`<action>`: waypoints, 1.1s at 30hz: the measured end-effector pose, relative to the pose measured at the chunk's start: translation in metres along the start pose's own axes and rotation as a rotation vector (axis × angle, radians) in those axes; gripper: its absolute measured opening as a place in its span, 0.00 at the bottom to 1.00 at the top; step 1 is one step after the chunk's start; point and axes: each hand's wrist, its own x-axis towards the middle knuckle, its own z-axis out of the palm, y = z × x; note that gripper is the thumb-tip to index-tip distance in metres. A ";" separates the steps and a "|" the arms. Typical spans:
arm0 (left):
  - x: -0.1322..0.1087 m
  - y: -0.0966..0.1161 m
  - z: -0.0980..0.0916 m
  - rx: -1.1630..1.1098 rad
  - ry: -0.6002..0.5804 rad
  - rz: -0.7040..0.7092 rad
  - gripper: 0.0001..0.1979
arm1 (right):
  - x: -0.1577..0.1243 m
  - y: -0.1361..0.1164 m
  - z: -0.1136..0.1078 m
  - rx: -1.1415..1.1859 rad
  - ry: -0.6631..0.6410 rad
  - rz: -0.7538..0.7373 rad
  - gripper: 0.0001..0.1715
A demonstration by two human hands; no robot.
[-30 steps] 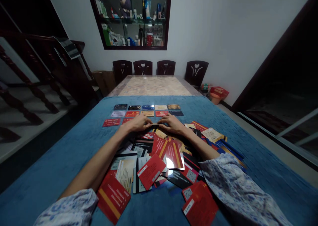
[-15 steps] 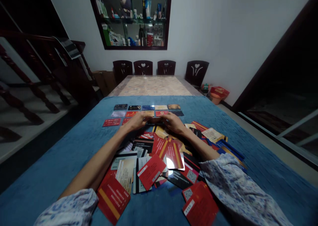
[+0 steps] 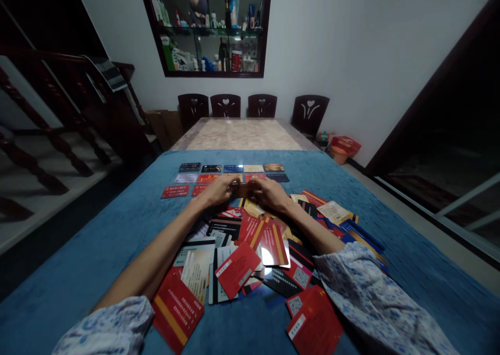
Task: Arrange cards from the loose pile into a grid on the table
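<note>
My left hand (image 3: 220,189) and my right hand (image 3: 270,192) are closed on the two ends of one card (image 3: 242,190), held tilted over the far side of the pile. Its face looks brownish and dark; the print cannot be made out. Below my hands spreads a loose heap of bank-style cards, among them a red card (image 3: 238,269), a black card (image 3: 224,229) and a pale card (image 3: 196,271). Beyond my hands, cards lie in neat rows, such as a red card (image 3: 175,191) and a black card (image 3: 211,168). My hands hide part of the nearer rows.
A blue cloth (image 3: 128,230) covers the near table, and bare patterned tabletop (image 3: 242,134) shows beyond it. More cards (image 3: 338,212) lie right of my right forearm. Dark chairs (image 3: 262,106) stand at the far end, below a wall cabinet (image 3: 213,75). A stair railing (image 3: 50,121) is at left.
The held card has tipped, so more of its brownish face shows between my hands. Both hands stay at nearly the same spot, and the laid-out cards have not moved.
</note>
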 end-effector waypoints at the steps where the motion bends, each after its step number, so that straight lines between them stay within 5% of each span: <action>1: 0.000 0.001 0.000 0.012 -0.011 -0.002 0.13 | 0.000 -0.001 -0.001 -0.012 -0.014 -0.002 0.29; 7: -0.003 0.009 0.002 0.083 -0.097 -0.079 0.21 | -0.001 -0.006 -0.008 -0.054 -0.105 0.008 0.33; 33: 0.004 0.026 0.004 0.280 -0.173 -0.166 0.21 | 0.006 0.000 -0.018 -0.093 -0.143 -0.018 0.27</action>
